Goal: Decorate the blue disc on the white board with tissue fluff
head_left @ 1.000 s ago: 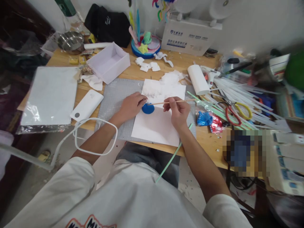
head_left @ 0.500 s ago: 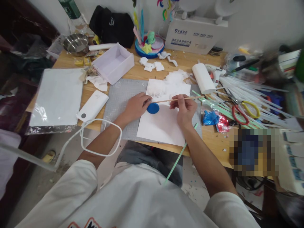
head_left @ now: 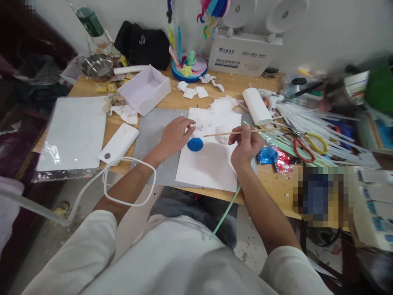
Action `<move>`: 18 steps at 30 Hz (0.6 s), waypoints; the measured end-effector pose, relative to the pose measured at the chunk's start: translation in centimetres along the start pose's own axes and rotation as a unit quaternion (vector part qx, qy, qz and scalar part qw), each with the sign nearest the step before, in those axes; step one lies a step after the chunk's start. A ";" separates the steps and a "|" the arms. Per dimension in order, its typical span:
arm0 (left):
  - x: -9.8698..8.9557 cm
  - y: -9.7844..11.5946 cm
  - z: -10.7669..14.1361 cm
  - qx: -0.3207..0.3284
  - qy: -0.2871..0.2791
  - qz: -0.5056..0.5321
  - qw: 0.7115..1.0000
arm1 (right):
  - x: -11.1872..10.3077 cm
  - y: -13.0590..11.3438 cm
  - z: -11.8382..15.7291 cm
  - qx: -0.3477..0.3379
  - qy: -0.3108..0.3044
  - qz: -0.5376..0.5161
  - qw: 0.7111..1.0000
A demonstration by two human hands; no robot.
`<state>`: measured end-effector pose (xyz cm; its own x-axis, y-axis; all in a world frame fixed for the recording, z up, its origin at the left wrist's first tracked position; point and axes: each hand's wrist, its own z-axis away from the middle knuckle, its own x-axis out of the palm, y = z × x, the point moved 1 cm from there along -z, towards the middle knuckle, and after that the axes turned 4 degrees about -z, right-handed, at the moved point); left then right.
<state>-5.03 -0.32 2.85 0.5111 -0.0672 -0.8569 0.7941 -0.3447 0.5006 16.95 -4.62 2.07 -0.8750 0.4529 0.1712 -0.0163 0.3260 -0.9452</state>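
My right hand (head_left: 246, 143) pinches a thin wooden stick (head_left: 222, 134) between thumb and fingers, its thin tip pointing left over a white paper sheet (head_left: 211, 172). Just left of that tip is my left hand (head_left: 176, 134), thumb and forefinger apart and clear of the stick. Below the left fingertips lies a round blue disc (head_left: 195, 144) on the sheet. White fluffy material (head_left: 202, 122) rests along the sheet's upper part; whether some of it clings to my left fingers I cannot tell.
Beneath the sheet is a grey cutting mat (head_left: 156, 164). Scissors (head_left: 310, 143), pale sticks (head_left: 310, 119) and blue and red packets (head_left: 267, 155) crowd the right. A lilac box (head_left: 145, 90), a power bank (head_left: 119, 141) with a looping white cable (head_left: 129, 203) and bagged white sheets (head_left: 73, 131) are left.
The stick and my right hand have moved right, drawing the tip away from my left fingers. My left thumb and forefinger have parted. The view has shifted slightly.
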 end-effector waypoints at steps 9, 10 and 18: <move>1.7 4.3 -15.1 0.092 -0.044 -0.076 0.992 | -0.3 0.3 -0.6 -0.019 0.053 0.043 0.998; 2.5 4.6 -16.5 0.110 -0.049 -0.087 0.989 | -0.4 0.3 -0.7 -0.018 0.056 0.041 0.997; 6.0 5.9 -22.5 0.071 -0.104 -0.138 0.982 | -0.6 0.2 -0.9 -0.033 0.060 0.019 0.997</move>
<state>10.11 18.36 3.40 0.1925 -0.1380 -0.9715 0.8312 -0.5033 0.2362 17.96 -4.08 2.04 -0.8099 0.5611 0.1708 0.0520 0.3588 -0.9320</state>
